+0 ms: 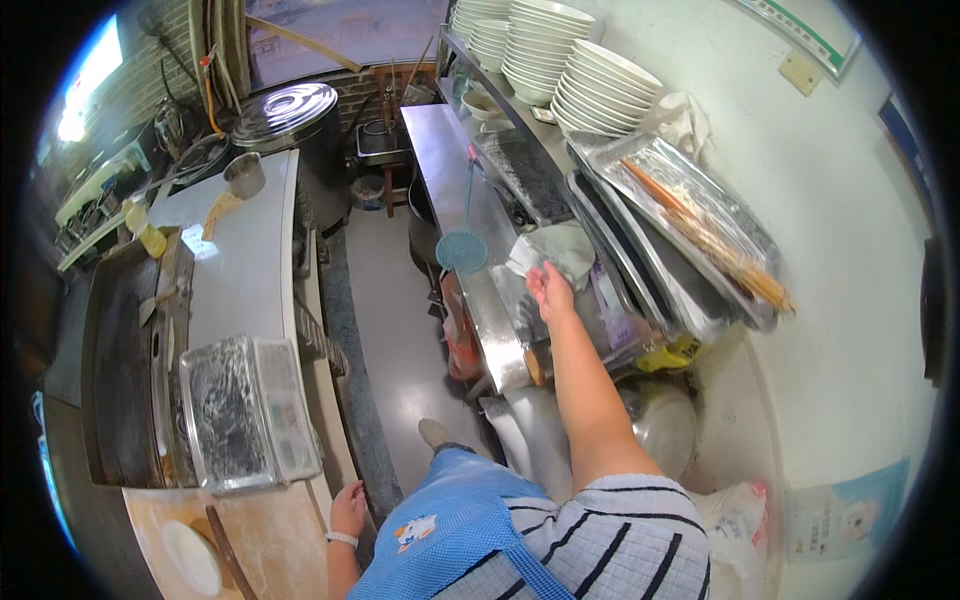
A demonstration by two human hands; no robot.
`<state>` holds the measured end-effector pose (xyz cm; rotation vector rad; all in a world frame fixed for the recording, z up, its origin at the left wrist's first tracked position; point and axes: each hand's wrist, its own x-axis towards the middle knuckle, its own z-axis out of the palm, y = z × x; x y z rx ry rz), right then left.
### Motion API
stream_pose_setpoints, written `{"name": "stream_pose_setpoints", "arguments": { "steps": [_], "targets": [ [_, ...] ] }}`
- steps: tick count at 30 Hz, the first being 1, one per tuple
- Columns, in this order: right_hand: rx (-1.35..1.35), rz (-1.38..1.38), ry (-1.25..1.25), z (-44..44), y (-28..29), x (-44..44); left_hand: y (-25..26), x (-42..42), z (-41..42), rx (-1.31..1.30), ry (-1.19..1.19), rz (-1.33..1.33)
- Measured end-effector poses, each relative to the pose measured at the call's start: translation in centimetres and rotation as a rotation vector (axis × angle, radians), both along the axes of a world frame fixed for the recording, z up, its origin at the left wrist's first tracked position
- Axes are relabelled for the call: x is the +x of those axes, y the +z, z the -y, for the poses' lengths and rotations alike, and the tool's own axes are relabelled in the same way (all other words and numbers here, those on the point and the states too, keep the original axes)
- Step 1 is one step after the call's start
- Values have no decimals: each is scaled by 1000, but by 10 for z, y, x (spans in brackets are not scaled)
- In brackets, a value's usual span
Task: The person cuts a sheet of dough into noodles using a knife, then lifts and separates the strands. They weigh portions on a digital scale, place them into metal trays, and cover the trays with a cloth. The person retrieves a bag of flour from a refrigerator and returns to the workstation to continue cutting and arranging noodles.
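My right hand (551, 292) reaches out over the steel side table (499, 330), its fingertips at the edge of a pale crumpled cloth or bag (559, 251). Whether the fingers grip it cannot be told. Left of that hand a teal fly swatter (461, 251) lies on the steel surface. Low on the left, my left hand (349, 510) hangs beside the edge of a floured wooden board (277, 525), fingers loosely curled, with nothing seen in it. On the board are a rolling pin (229, 551) and a white plate (192, 559).
A digital scale (289, 409) with a floured metal tray (229, 412) stands at left, beside a flat griddle (124, 375). Stacked bowls (607, 86) fill the shelf. Metal trays (697, 217) with wooden sticks lean at right. A large lidded pot (285, 120) stands ahead.
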<state>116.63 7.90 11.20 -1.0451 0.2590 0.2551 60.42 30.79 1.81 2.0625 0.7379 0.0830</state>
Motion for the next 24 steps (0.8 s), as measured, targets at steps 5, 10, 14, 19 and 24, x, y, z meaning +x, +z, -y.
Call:
{"name": "stream_pose_setpoints", "arguments": {
  "steps": [5,10,14,19,24],
  "targets": [
    [221,-196,-234,-31,-9,114,17,32,-16,-16,121,-33],
    [311,-154,-288,-43,-21,166,30,65,-33,-33,191,-78],
    [239,-149,-237,-36,-23,179,14,69,-42,-43,124,-42],
    [129,-160,-263,-56,-2,118,19,85,-69,-38,-4,-48],
    [57,-156,72,-47,-5,38,28,112,-103,-244,34,97]
  ]
}}
